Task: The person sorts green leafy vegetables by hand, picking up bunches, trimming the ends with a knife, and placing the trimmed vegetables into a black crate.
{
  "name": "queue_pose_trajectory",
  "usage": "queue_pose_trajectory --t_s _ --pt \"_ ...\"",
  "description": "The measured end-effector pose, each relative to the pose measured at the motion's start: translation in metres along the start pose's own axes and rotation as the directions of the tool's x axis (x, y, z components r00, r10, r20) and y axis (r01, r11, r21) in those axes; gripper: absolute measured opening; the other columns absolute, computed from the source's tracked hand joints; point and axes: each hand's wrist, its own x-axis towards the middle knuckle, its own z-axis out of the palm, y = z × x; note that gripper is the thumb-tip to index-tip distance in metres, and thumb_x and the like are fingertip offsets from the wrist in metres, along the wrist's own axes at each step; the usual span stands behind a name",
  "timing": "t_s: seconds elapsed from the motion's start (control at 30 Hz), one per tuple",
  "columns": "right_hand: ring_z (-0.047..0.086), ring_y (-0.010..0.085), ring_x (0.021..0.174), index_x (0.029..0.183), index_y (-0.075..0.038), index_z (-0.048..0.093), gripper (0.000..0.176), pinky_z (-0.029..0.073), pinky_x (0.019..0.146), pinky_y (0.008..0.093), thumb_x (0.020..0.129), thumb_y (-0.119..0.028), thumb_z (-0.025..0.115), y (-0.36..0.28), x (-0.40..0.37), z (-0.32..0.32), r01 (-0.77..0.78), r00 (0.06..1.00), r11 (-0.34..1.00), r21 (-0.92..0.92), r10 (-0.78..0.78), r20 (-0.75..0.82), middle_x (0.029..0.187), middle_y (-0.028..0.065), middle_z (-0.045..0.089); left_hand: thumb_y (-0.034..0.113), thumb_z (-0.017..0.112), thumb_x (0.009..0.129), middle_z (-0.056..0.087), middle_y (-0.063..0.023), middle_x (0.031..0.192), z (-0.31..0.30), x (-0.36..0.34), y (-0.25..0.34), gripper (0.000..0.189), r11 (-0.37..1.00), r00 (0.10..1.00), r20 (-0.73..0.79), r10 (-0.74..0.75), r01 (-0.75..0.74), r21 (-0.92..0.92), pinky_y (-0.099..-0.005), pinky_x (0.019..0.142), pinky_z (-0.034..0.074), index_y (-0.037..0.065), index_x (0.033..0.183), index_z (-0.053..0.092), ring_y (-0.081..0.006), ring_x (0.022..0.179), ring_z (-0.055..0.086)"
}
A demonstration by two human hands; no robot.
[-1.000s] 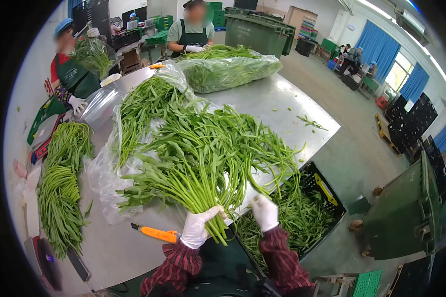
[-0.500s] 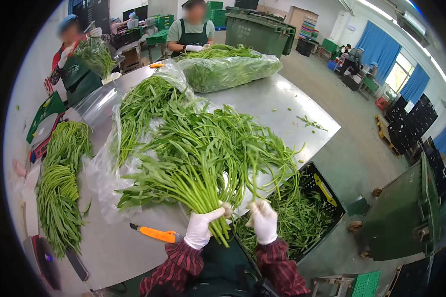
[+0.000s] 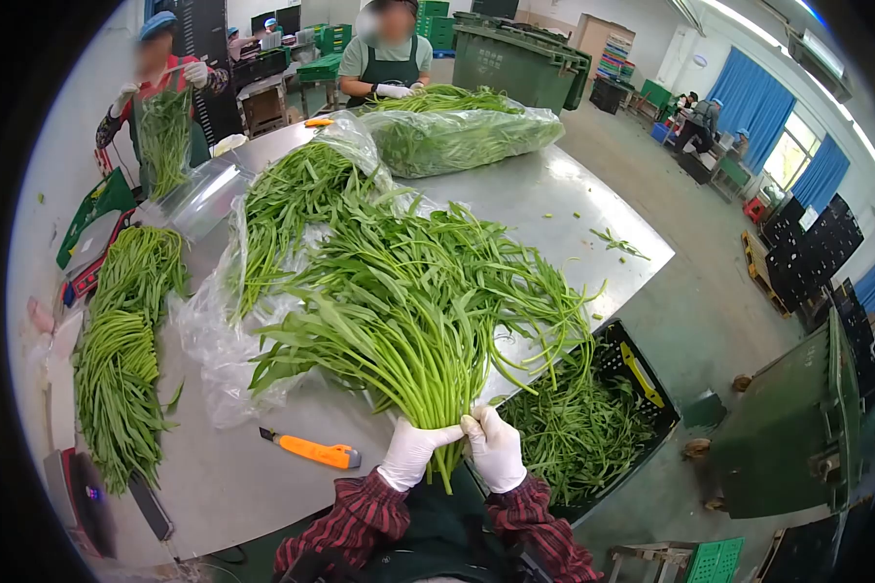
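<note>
My left hand (image 3: pixel 413 453), in a white glove, is closed around the lower stems of a bunch of water spinach (image 3: pixel 413 364). The leaves fan out away from me and the stem ends poke out below the grip. My right hand (image 3: pixel 494 449), gloved too, is closed at the right side of the same bunch, fingertips pinching stems beside my left thumb. Just beyond lies a loose heap of water spinach (image 3: pixel 457 257), partly in a clear plastic bag (image 3: pixel 219 374). To the left of my left hand an orange utility knife (image 3: pixel 311 450) rests on the metal table (image 3: pixel 253 505).
Stacked bundles of water spinach (image 3: pixel 117 360) lie at the table's left. A black crate (image 3: pixel 666 428) of greens stands below the right edge. Across the table are a bagged pile (image 3: pixel 467 136) and two people; one holds greens. A green wheeled bin (image 3: pixel 787 428) stands right.
My right hand has moved left and down, bringing its stems against the bunch in my left hand. The person at far left has raised their greens, both hands now apart above them.
</note>
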Motion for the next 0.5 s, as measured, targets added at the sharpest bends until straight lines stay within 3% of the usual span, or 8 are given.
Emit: queue_pose_trajectory --t_s 0.1,0.13,0.17,0.2,0.3,0.37,0.43,0.5 --pt "0.057 0.0151 0.05 0.084 -0.001 0.055 0.014 0.043 0.046 0.0297 0.088 -0.014 0.057 0.003 -0.001 0.006 0.172 0.965 0.965 -0.2 -0.206 -0.162 0.067 0.0108 0.06 -0.005 0.065 0.073 0.063 -0.0085 0.095 -0.001 -0.003 0.005 0.035 0.994 0.997 0.016 -0.074 0.075 -0.078 -0.0302 0.076 0.05 -0.001 0.106 0.056 -0.0179 0.083 0.062" --pt "0.055 0.0133 0.047 0.082 -0.001 0.055 0.015 0.042 0.043 0.028 0.089 -0.014 0.056 0.001 0.003 0.0 -0.102 0.956 0.993 0.052 0.113 -0.27 0.066 0.0091 0.06 -0.004 0.065 0.074 0.063 -0.0097 0.093 -0.001 -0.005 0.008 0.033 0.974 0.989 0.042 -0.142 0.147 -0.17 -0.0306 0.073 0.052 -0.002 0.105 0.056 -0.0192 0.08 0.063" --pt "0.053 0.0116 0.044 0.08 -0.001 0.055 0.016 0.041 0.041 0.0264 0.09 -0.013 0.054 0.001 0.008 -0.007 -0.339 0.854 0.885 0.319 0.432 -0.29 0.065 0.0074 0.06 -0.004 0.065 0.074 0.063 -0.0097 0.093 -0.002 -0.004 0.012 0.033 0.975 0.989 0.044 -0.141 0.147 -0.169 -0.0306 0.073 0.052 -0.002 0.105 0.056 -0.0192 0.08 0.063" --pt "0.049 0.008 0.041 0.078 -0.001 0.055 0.017 0.039 0.038 0.0222 0.09 -0.013 0.054 0.014 0.015 -0.014 -0.409 0.813 0.843 0.349 0.511 -0.279 0.065 0.0039 0.059 -0.003 0.064 0.074 0.063 -0.0106 0.089 -0.003 -0.004 0.017 0.03 0.962 0.982 0.051 -0.18 0.186 -0.199 -0.0308 0.071 0.052 -0.003 0.103 0.056 -0.0202 0.078 0.063" --pt "0.051 0.007 0.045 0.092 0.0 0.058 0.016 0.04 0.041 0.0229 0.09 -0.015 0.056 0.041 0.021 -0.031 -0.517 0.841 0.799 0.305 0.541 0.009 0.068 0.0036 0.058 0.002 0.062 0.075 0.063 -0.012 0.082 -0.005 -0.003 0.025 0.026 0.954 0.972 0.068 -0.224 0.233 -0.19 -0.0311 0.069 0.052 -0.005 0.099 0.056 -0.0207 0.073 0.063" --pt "0.052 0.0049 0.054 0.107 0.002 0.058 0.022 0.041 0.046 0.0205 0.09 -0.013 0.056 0.0 0.028 -0.032 -0.454 0.878 0.69 0.563 0.452 0.154 0.077 0.0018 0.057 0.003 0.06 0.075 0.063 -0.012 0.081 -0.009 -0.002 0.021 0.026 0.937 0.958 0.19 -0.215 0.257 -0.236 -0.0314 0.068 0.052 -0.004 0.1 0.056 -0.0204 0.071 0.062" --pt "0.05 0.0063 0.058 0.123 0.001 0.048 0.034 0.042 0.055 0.0193 0.092 -0.012 0.051 -0.011 0.028 -0.027 -0.434 0.901 0.64 0.634 0.288 0.325 0.074 -0.0005 0.052 0.005 0.059 0.075 0.062 -0.0118 0.081 -0.01 -0.001 0.016 0.028 0.936 0.953 0.2 -0.229 0.272 -0.222 -0.0316 0.066 0.051 -0.004 0.102 0.055 -0.0204 0.069 0.061" --pt "0.051 0.0086 0.058 0.125 0.003 0.045 0.035 0.042 0.055 0.0205 0.093 -0.013 0.047 -0.013 0.028 -0.018 -0.446 0.884 0.58 0.682 0.167 0.436 0.072 0.0012 0.052 0.005 0.058 0.077 0.061 -0.0109 0.079 -0.01 0.0 0.016 0.027 0.925 0.941 0.24 -0.239 0.296 -0.237 -0.0312 0.066 0.051 -0.003 0.103 0.054 -0.0201 0.068 0.06"
